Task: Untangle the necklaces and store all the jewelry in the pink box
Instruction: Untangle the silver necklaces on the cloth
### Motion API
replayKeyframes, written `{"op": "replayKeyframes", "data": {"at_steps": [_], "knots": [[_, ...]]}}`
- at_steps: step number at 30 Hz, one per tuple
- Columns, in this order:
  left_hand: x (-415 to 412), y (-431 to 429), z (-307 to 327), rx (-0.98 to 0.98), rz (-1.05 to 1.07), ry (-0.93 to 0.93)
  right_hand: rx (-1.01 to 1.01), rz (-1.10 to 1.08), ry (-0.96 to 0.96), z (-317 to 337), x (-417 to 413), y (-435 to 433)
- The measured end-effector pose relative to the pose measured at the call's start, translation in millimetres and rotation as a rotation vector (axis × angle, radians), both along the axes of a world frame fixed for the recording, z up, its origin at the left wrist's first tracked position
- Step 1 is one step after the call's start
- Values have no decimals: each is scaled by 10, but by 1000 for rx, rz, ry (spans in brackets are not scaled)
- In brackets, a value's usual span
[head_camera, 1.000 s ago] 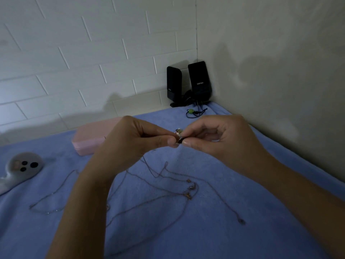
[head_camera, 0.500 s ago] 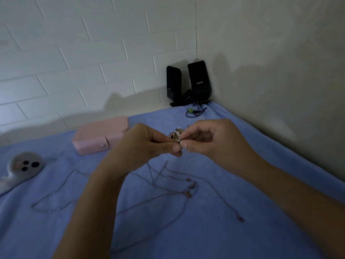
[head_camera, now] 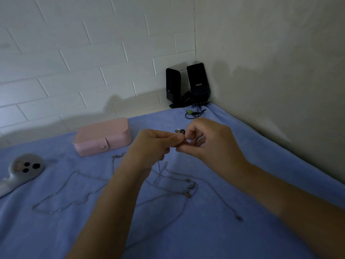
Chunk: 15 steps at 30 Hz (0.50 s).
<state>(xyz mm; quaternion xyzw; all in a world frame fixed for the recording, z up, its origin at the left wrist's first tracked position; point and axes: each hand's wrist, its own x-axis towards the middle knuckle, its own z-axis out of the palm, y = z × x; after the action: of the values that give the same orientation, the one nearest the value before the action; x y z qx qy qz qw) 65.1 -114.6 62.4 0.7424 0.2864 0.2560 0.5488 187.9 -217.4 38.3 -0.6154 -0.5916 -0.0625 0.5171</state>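
Visibly, thin silver necklaces (head_camera: 190,186) lie tangled; left hand (head_camera: 153,144) and right hand (head_camera: 211,143) each close their grip on one chain (head_camera: 159,166).

Two hands (head_camera: 149,146) (head_camera: 212,146), two speakers (head_camera: 173,85) (head_camera: 198,81), one pink box (head_camera: 104,135), one grey gadget (head_camera: 24,169), several necklaces (head_camera: 168,184).

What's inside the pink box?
Cannot be seen: the pink box is shut, lid down and snap tab fastened. Several necklaces lie outside it on the blue blanket.
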Motion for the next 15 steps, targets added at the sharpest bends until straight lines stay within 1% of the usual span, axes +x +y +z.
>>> {"op": "replayKeyframes", "data": {"at_steps": [2, 4, 6, 8, 10, 12, 15], "knots": [[35, 5, -36, -59, 53, -20, 41, -18, 28, -21, 21, 15], [54, 5, -58, -126, 74, -18, 57, -39, 3, -38, 50, 19], [70, 2, -63, -225, 47, -19, 63, -73, -115, -47, 74, 26], [80, -10, -52, -341, -1, -42, 66, -86, -272, -36, 93, 39], [91, -16, -51, -401, -13, -53, 58, -73, -415, -23, 119, 53], [105, -18, -70, -373, 1, -42, 10, -41, -463, -14, 153, 69], [98, 31, -118, -239, 77, 19, -92, 2, -398, 15, 207, 74]]}}
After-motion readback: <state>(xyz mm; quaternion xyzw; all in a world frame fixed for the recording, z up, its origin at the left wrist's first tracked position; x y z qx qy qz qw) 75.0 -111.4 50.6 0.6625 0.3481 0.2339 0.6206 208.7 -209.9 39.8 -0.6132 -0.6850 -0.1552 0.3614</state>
